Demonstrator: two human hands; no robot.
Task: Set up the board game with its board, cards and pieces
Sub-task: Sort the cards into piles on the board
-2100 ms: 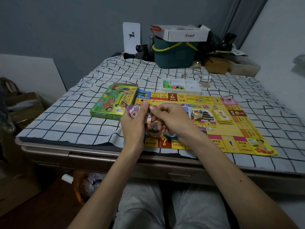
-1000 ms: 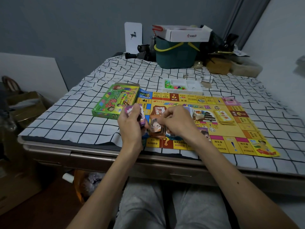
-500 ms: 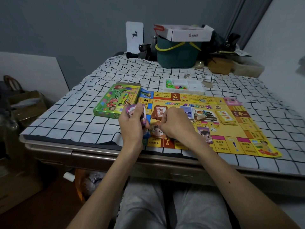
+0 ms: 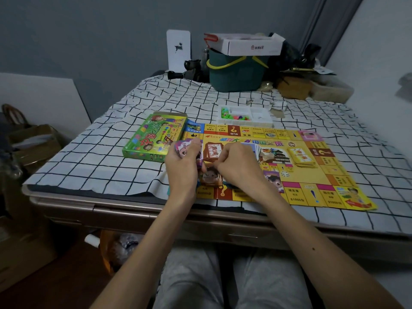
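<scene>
A flat yellow game board (image 4: 312, 175) lies spread on the tabletop (image 4: 107, 168), which is covered with a white cloth gridded in black. The left hand (image 4: 181, 168) grips a small stack of pink-and-purple cards (image 4: 184, 149) upright over the board's near left corner. The right hand (image 4: 239, 166) sits just beside it, fingers curled down over a brown pile of face cards (image 4: 210, 176); whether it pinches one cannot be told. A green cardboard game box (image 4: 153, 137) touches the board's left edge, and a white plastic tray of coloured pieces (image 4: 263, 121) rests at its far edge.
</scene>
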